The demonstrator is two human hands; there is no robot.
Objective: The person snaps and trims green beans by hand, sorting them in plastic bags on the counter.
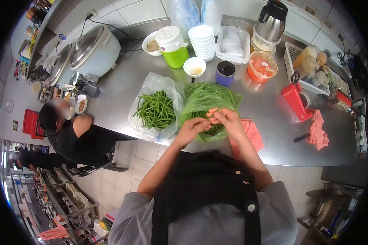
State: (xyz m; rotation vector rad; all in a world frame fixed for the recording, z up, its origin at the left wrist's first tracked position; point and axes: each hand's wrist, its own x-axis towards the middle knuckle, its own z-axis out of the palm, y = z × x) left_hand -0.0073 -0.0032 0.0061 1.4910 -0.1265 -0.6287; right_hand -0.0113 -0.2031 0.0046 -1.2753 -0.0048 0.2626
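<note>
My left hand (pixel 193 128) and my right hand (pixel 228 120) meet over an open green plastic bag (pixel 188 107) full of green beans. Both have their fingertips pinched together on a thin green bean (pixel 211 116), mostly hidden by the fingers. Just left of that bag, a clear plastic bag (pixel 135 122) stands open, with a heap of cut green beans (pixel 155 109) in it. A pink cloth (pixel 252 132) lies by my right forearm at the counter's front edge.
Behind the bags stand a small white bowl (pixel 194 67), a purple cup (pixel 225 74), a green-and-white jug (pixel 172 47) and an orange tub (pixel 262 67). A red box (pixel 295 103) with scissors is at right. Another person (pixel 75 132) sits at left near rice cookers (pixel 95 53).
</note>
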